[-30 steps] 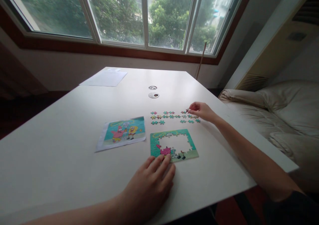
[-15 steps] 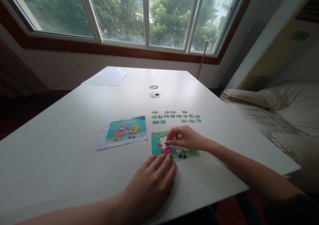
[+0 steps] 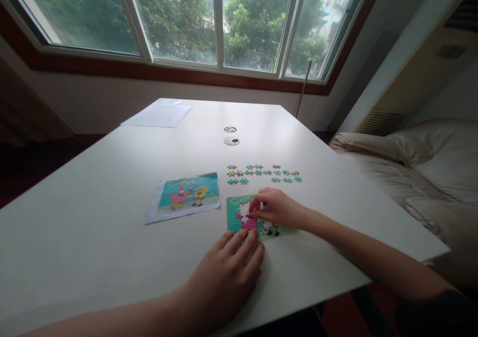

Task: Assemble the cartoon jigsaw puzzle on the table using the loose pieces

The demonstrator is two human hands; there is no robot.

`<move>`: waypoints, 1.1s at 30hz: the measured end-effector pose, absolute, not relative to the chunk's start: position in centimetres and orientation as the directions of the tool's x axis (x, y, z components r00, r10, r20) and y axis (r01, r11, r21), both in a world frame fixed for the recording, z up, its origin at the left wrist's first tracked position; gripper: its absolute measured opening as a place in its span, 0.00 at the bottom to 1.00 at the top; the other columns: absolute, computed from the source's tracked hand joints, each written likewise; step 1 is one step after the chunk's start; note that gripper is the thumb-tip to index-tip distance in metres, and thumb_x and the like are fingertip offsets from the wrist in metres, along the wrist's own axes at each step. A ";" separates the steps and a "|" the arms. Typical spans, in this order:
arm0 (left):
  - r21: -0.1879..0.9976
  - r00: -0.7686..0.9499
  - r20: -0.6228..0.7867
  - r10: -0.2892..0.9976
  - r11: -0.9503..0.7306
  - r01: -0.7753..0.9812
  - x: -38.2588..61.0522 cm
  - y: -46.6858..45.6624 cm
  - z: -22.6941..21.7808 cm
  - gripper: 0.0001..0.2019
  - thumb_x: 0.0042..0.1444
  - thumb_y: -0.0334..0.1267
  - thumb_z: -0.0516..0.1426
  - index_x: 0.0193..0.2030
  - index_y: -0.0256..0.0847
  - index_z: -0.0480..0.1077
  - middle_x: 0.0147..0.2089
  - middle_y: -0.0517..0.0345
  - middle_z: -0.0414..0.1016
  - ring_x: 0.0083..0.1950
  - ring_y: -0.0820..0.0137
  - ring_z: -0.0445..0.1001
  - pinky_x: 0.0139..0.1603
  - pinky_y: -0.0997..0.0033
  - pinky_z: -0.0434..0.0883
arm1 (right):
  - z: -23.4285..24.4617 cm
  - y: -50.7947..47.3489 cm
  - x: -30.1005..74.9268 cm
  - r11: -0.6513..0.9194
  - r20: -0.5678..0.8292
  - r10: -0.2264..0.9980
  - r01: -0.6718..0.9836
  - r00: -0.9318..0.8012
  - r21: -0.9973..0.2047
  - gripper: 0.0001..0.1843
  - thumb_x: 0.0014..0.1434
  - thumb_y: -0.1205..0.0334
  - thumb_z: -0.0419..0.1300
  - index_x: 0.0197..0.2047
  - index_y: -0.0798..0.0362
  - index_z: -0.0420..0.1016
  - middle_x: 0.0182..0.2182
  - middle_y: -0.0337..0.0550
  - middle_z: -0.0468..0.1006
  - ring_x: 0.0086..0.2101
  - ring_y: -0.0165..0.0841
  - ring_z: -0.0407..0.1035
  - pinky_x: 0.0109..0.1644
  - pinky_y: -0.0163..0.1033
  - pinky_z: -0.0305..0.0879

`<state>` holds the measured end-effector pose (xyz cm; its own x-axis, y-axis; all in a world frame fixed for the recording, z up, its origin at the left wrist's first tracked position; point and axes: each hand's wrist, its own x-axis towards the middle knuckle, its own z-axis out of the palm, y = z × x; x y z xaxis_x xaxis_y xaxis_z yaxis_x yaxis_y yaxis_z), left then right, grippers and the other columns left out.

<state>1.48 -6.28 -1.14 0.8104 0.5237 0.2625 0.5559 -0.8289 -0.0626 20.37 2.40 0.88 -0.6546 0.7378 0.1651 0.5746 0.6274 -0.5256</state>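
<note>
A partly assembled jigsaw puzzle point(image 3: 233, 214) lies on the white table, teal at the left, with a pink figure and a white gap in its middle. My left hand point(image 3: 233, 267) rests flat, its outstretched fingertips on the puzzle's lower edge. Over the gap, my right hand point(image 3: 274, 207) pinches a small puzzle piece point(image 3: 249, 215) between thumb and fingers, just above the pink part. The fingers partly cover that piece, and the hand hides the puzzle's upper right area. Several loose puzzle pieces point(image 3: 259, 173) lie in rows beyond the puzzle.
To the left lies a printed reference picture point(image 3: 190, 193) of cartoon figures. White paper point(image 3: 157, 115) lies at the table's far left corner. Two round inserts point(image 3: 231, 141) are set in the tabletop point(image 3: 93, 217). A cream sofa point(image 3: 421, 177) stands at the right, beside the table.
My right hand has shifted very slightly, and the piece in its fingers now sits flatter, close against the pink part. My left hand has stayed in place.
</note>
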 end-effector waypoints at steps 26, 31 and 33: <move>-0.182 0.759 0.230 0.609 -0.739 0.648 1.4 -6.9 -0.8 0.18 0.63 0.38 0.41 0.54 0.35 0.64 0.53 0.43 0.68 0.51 0.56 0.69 0.45 0.57 0.68 | 0.8 2.3 20.5 0.678 0.163 0.702 0.580 -0.694 -0.452 0.05 0.55 0.63 0.57 0.34 0.54 0.73 0.29 0.42 0.74 0.33 0.29 0.65 0.39 0.34 0.59; -0.146 0.759 0.176 0.627 -0.746 0.650 1.4 -6.8 -0.9 0.19 0.63 0.38 0.42 0.56 0.35 0.62 0.55 0.41 0.66 0.53 0.56 0.68 0.47 0.55 0.67 | 1.6 2.9 20.9 0.726 0.175 0.656 0.550 -0.734 -0.414 0.05 0.55 0.64 0.58 0.35 0.54 0.73 0.30 0.41 0.75 0.34 0.30 0.66 0.40 0.35 0.59; -0.140 0.760 0.177 0.625 -0.749 0.648 1.4 -6.8 -0.8 0.19 0.63 0.37 0.42 0.56 0.35 0.62 0.55 0.40 0.66 0.53 0.55 0.68 0.46 0.54 0.67 | 2.0 4.2 21.5 0.739 0.185 0.648 0.550 -0.739 -0.389 0.06 0.55 0.66 0.57 0.36 0.53 0.74 0.31 0.41 0.75 0.34 0.29 0.66 0.42 0.35 0.60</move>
